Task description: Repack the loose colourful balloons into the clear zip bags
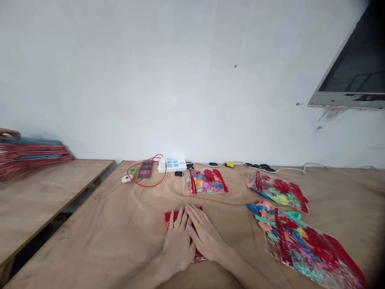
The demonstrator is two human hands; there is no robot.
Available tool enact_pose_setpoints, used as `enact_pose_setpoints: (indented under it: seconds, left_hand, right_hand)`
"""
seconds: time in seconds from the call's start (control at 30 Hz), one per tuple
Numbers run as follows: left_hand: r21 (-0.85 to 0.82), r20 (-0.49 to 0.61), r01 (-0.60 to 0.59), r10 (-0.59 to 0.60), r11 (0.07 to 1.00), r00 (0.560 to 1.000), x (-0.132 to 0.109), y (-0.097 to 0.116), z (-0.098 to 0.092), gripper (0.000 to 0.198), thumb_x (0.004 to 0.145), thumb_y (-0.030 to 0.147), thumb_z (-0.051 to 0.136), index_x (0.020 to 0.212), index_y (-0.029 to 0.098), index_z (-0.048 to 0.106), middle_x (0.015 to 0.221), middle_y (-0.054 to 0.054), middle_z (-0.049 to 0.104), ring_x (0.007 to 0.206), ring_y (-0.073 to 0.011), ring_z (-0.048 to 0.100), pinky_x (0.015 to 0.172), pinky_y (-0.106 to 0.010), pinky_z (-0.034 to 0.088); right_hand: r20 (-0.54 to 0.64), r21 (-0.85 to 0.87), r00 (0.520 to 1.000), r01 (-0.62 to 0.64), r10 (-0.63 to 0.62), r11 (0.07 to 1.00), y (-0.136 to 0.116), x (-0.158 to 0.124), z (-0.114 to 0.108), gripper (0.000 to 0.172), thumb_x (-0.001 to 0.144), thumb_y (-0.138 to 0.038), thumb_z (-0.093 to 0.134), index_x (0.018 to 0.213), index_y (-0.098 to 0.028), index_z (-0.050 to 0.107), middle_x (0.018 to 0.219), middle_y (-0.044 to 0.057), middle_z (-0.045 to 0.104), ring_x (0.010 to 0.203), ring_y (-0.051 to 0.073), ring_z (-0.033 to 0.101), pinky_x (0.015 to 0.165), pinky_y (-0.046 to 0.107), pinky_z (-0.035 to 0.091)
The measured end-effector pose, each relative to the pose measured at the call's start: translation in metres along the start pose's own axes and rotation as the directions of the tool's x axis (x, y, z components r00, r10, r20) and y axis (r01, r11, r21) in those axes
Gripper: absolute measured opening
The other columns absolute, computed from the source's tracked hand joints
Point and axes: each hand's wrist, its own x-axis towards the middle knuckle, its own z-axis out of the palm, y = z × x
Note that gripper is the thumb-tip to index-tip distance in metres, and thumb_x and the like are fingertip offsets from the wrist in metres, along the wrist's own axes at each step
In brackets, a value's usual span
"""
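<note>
A clear plastic bag with red print point(169, 217) lies on the wooden table, mostly covered by my hands; a bit of yellow and pink shows through it. My left hand point(179, 244) rests flat on the bag, fingers stretched out. Beside it, my right hand point(205, 237) is also laid flat over the bag, its fingertips meeting those of the left. Just beyond lies another red-printed bag point(206, 182) of colourful pieces that look like limp balloons.
To the right are two more such bags, a farther one point(281, 190) and a nearer one point(309, 245) with pieces spilling from its end. A white power strip point(173, 165), a red cord point(150, 186) and a white mouse-like object point(126, 178) lie by the wall. A person's hand point(9, 132) touches a red stack point(36, 157).
</note>
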Motion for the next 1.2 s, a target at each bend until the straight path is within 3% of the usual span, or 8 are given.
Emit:
enact_pose_setpoints:
  seconds: [0.17, 0.5, 0.63, 0.8, 0.93, 1.03, 1.1, 1.2]
  left_hand:
    - [0.015, -0.078, -0.044, 0.045, 0.999, 0.996, -0.008, -0.012, 0.003, 0.07, 0.108, 0.029, 0.037, 0.175, 0.017, 0.02, 0.18, -0.009, 0.016, 0.167, -0.0317, 0.019, 0.134, -0.058, 0.021]
    - [0.036, -0.215, -0.011, 0.018, 0.999, 0.976, -0.01, -0.021, 0.016, 0.063, 0.116, 0.046, 0.033, 0.174, 0.023, 0.024, 0.176, -0.009, 0.034, 0.162, -0.031, 0.035, 0.129, -0.058, 0.03]
    - [0.062, -0.294, 0.043, -0.023, 0.997, 0.955, -0.012, -0.045, 0.019, 0.063, 0.115, 0.047, 0.037, 0.173, 0.024, 0.029, 0.174, -0.01, 0.04, 0.159, -0.0318, 0.039, 0.129, -0.057, 0.03]
    - [0.084, -0.257, 0.257, -0.228, 0.963, 0.939, -0.038, -0.147, 0.009, 0.063, 0.113, 0.048, 0.033, 0.169, 0.02, 0.041, 0.171, -0.014, 0.044, 0.157, -0.0335, 0.041, 0.127, -0.058, 0.032]
    - [0.119, -0.181, 0.362, -0.338, 0.925, 0.924, -0.095, -0.262, -0.012, 0.067, 0.112, 0.048, 0.024, 0.171, 0.017, 0.034, 0.173, -0.015, 0.039, 0.159, -0.0329, 0.039, 0.126, -0.059, 0.033]
    - [0.185, -0.136, 0.319, -0.297, 0.93, 0.945, -0.135, -0.332, -0.03, 0.069, 0.111, 0.051, 0.027, 0.17, 0.016, 0.037, 0.173, -0.015, 0.039, 0.16, -0.0324, 0.039, 0.127, -0.056, 0.034]
    - [0.214, -0.171, 0.35, -0.317, 0.912, 0.933, -0.151, -0.359, -0.042, 0.07, 0.111, 0.048, 0.025, 0.169, 0.013, 0.038, 0.172, -0.018, 0.041, 0.158, -0.0339, 0.042, 0.126, -0.057, 0.036]
    - [0.205, -0.165, 0.326, -0.296, 0.923, 0.941, -0.153, -0.374, -0.059, 0.068, 0.111, 0.048, 0.027, 0.17, 0.016, 0.036, 0.173, -0.014, 0.04, 0.159, -0.0318, 0.041, 0.127, -0.055, 0.036]
  right_hand:
    - [0.003, -0.033, 1.0, -0.01, 0.01, 0.999, 0.008, -0.002, 0.008, 0.066, 0.116, -0.049, 0.032, 0.174, -0.019, 0.021, 0.179, 0.008, 0.021, 0.166, 0.025, 0.024, 0.136, 0.05, 0.027]
    - [-0.097, -0.235, 0.985, -0.161, 0.142, 0.959, 0.04, -0.017, 0.009, 0.06, 0.115, -0.042, 0.028, 0.168, -0.015, 0.038, 0.172, 0.009, 0.039, 0.16, 0.028, 0.039, 0.133, 0.05, 0.035]
    - [-0.111, -0.266, 0.966, -0.257, 0.235, 0.929, 0.052, -0.023, 0.004, 0.06, 0.114, -0.042, 0.03, 0.168, -0.017, 0.041, 0.174, 0.006, 0.037, 0.161, 0.029, 0.037, 0.134, 0.052, 0.033]
    - [-0.09, -0.258, 0.947, -0.32, 0.307, 0.912, 0.049, -0.022, 0.0, 0.063, 0.112, -0.044, 0.033, 0.169, -0.016, 0.039, 0.175, 0.005, 0.032, 0.163, 0.03, 0.034, 0.135, 0.052, 0.029]
    - [-0.071, -0.255, 0.945, -0.326, 0.319, 0.91, 0.045, -0.02, -0.001, 0.064, 0.112, -0.044, 0.033, 0.169, -0.015, 0.038, 0.176, 0.004, 0.03, 0.164, 0.031, 0.031, 0.136, 0.052, 0.027]
    - [-0.083, -0.239, 0.948, -0.32, 0.309, 0.917, 0.046, -0.021, 0.001, 0.064, 0.111, -0.043, 0.035, 0.168, -0.015, 0.039, 0.176, 0.005, 0.031, 0.163, 0.032, 0.033, 0.135, 0.054, 0.028]
    - [-0.099, -0.226, 0.95, -0.311, 0.296, 0.923, 0.048, -0.021, 0.002, 0.064, 0.111, -0.044, 0.036, 0.168, -0.015, 0.04, 0.175, 0.006, 0.032, 0.163, 0.033, 0.033, 0.135, 0.056, 0.029]
    - [-0.11, -0.21, 0.952, -0.304, 0.286, 0.929, 0.051, -0.021, 0.004, 0.064, 0.111, -0.046, 0.036, 0.168, -0.016, 0.042, 0.175, 0.006, 0.033, 0.163, 0.034, 0.033, 0.134, 0.058, 0.03]
